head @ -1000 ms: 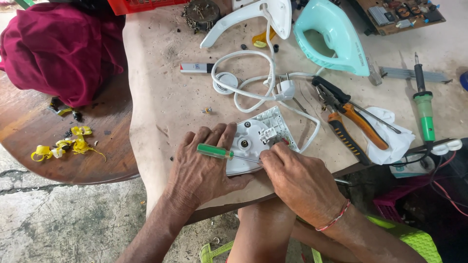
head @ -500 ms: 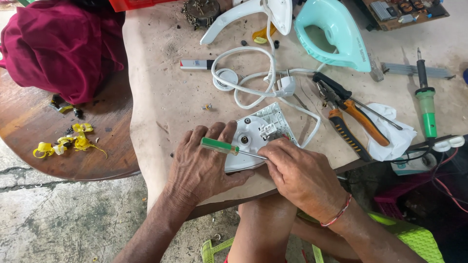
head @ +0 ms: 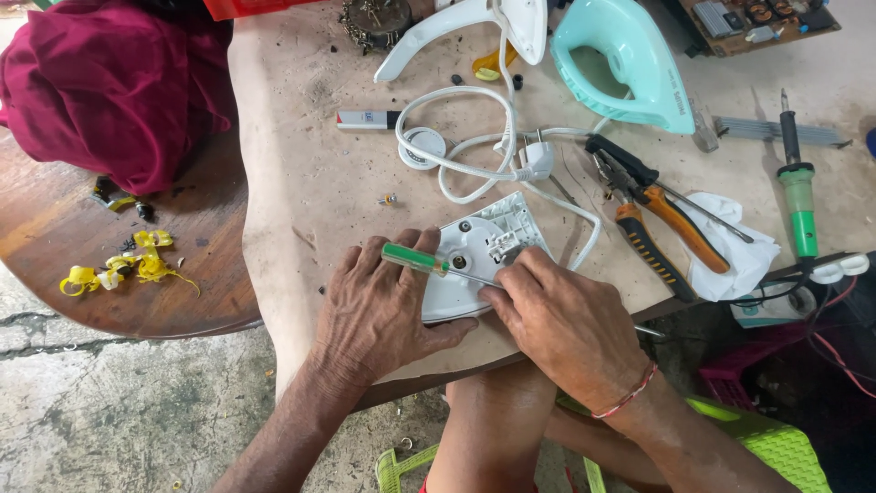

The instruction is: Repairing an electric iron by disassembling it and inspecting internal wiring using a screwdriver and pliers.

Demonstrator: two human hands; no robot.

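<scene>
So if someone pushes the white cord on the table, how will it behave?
The white cord would probably flex rather than slide as one piece, since it lies in loose loops. It looks light, so a small push should shift it. It may also drag the white plug at its end, and could catch on the pliers close by.

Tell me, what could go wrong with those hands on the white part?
The green-handled screwdriver lies across the left hand with its tip near the right hand; a slip could jab a finger. The white iron base sits near the table edge and might slide off. The small loose screw could roll away.
</scene>
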